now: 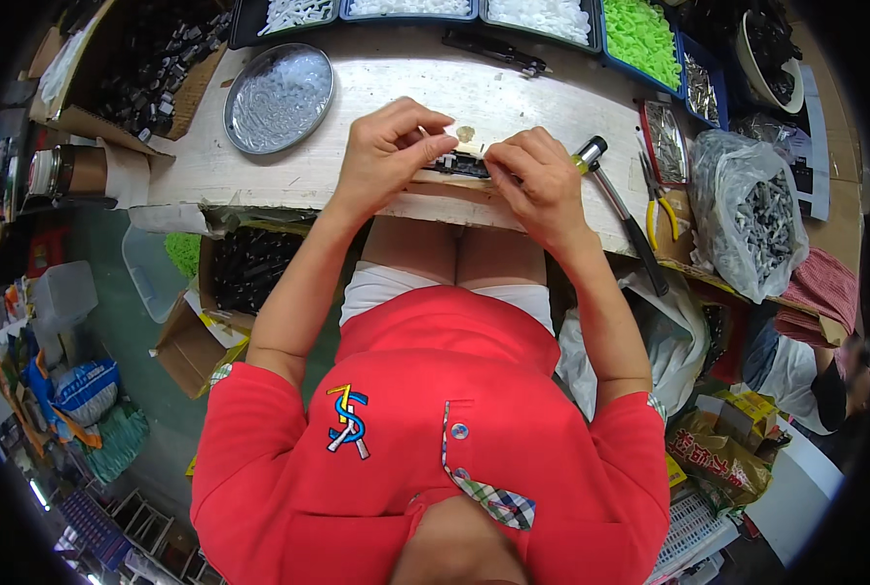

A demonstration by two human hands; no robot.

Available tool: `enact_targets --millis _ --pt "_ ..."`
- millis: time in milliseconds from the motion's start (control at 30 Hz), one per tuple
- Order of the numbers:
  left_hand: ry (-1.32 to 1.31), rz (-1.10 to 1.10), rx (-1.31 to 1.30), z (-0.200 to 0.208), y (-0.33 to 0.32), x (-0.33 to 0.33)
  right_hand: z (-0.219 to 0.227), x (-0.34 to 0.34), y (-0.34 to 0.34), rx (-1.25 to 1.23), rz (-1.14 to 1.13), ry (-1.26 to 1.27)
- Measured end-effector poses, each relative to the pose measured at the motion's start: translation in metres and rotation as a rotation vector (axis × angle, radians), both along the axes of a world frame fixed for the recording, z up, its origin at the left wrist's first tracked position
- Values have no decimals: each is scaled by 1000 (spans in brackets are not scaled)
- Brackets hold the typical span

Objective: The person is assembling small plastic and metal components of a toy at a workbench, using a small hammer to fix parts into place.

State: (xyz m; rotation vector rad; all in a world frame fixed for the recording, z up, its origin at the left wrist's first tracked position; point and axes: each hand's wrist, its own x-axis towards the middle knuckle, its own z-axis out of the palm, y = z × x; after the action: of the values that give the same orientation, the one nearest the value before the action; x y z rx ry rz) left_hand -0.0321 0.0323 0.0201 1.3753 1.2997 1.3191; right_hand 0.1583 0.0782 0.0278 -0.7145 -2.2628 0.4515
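Left hand [386,151] and right hand [537,180] pinch a black part [457,166] (table edge).

bench: worn white worktop [259,166] | floor: green [133,322] | cardboard boxes [196,346] below

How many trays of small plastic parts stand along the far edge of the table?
4 at least: three with white parts, at far left, middle and right of middle, and one with green parts. More may be hidden beyond the picture's edge.
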Motion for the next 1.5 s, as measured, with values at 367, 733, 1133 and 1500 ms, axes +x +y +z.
enact_targets --millis 367,733,1133,1500 --pt "614 -265 23 -16 9 -9 -4 -9 8 -47 156 -372" --pt "1015 -389 -106 26 28 9 4 23 25 -72 18 -152" --pt "1327 -149 573 35 241 140 -6 144 101 -8 -828 -560" --pt "1026 -209 484 24 279 142 -18 162 116 -118 -851 -567"
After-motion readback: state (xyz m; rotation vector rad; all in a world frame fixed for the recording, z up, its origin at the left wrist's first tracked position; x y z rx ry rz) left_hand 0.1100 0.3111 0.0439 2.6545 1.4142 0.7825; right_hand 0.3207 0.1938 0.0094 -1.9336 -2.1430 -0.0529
